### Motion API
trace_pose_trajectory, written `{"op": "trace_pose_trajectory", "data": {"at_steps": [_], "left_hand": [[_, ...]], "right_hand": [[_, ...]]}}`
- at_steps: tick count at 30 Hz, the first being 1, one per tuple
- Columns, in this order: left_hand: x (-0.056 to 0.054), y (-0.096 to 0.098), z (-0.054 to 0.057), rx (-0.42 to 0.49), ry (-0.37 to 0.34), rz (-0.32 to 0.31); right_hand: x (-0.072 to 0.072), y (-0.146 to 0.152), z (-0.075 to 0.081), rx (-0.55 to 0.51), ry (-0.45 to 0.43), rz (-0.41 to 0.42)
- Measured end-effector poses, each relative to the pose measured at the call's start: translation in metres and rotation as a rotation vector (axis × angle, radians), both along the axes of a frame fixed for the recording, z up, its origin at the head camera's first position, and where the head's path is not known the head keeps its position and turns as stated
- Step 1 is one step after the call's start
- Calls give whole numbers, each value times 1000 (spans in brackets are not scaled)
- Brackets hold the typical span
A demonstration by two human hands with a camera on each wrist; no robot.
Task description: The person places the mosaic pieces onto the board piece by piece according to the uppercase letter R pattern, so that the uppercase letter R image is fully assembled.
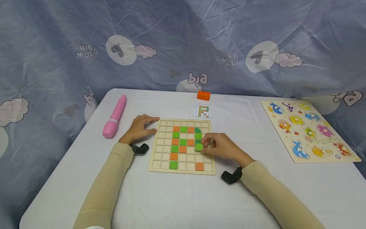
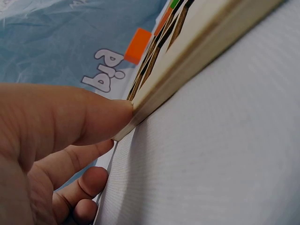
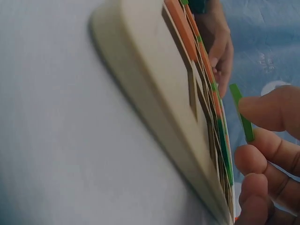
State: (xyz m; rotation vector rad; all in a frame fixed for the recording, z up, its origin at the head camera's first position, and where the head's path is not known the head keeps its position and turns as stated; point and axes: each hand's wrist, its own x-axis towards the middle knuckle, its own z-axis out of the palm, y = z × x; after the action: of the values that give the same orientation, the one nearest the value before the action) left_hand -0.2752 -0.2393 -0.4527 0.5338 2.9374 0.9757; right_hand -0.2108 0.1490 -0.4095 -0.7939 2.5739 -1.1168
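A wooden grid board lies on the white table, with green and orange square tiles set in several of its cells. My right hand pinches a light green square tile between thumb and fingers over the board's right part. In the right wrist view that tile is tilted and held clear of the board. My left hand touches the board's left edge, forefinger at the far left corner and thumb lower down. A lone orange tile sits in the bottom row, to the right.
Behind the board lie a printed pattern card and an orange block. A pink wand-shaped object lies at left. An animal puzzle board is at right. A patterned blue-grey curtain hangs behind the table.
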Motion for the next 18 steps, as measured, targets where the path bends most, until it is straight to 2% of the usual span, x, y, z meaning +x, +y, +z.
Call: {"op": "trace_pose_trajectory", "data": {"at_steps": [5, 13, 18], "left_hand": [[0, -1, 0, 9, 4, -2], [-1, -2, -2, 10, 11, -4], [-1, -2, -3, 15, 11, -2]], "right_hand": [[5, -8, -1, 12, 16, 38], [11, -18, -1, 0, -55, 90], [12, -23, -2, 20, -54, 120]]}}
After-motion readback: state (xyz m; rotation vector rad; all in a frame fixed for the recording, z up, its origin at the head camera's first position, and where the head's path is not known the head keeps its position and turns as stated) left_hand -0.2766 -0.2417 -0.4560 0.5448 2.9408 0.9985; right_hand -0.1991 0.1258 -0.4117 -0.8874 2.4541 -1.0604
